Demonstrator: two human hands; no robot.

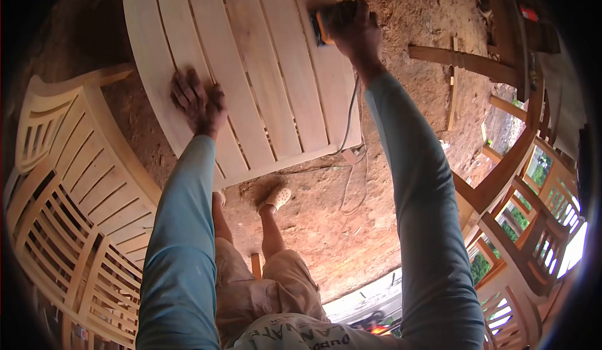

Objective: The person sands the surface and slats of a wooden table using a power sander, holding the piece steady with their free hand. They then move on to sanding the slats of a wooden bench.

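Note:
A pale slatted wooden tabletop (235,55) stretches out in front of me, with narrow gaps between its boards. Near its right edge, my right hand (355,30) grips an orange and black power sander (322,27) whose base rests on the outer board. The fingers wrap over the top of the tool. On the left part of the slats lies my left hand (198,103), palm down with fingers somewhat spread and nothing in it. A dark power cord (352,115) runs down from under my right wrist past the table's near corner.
A slatted wooden bench (94,168) stands close on the left. Several wooden chairs or frames (533,224) crowd the right side, with a loose wooden part (464,61) jutting inward. The cord loops over reddish dirt ground (326,224) near my feet.

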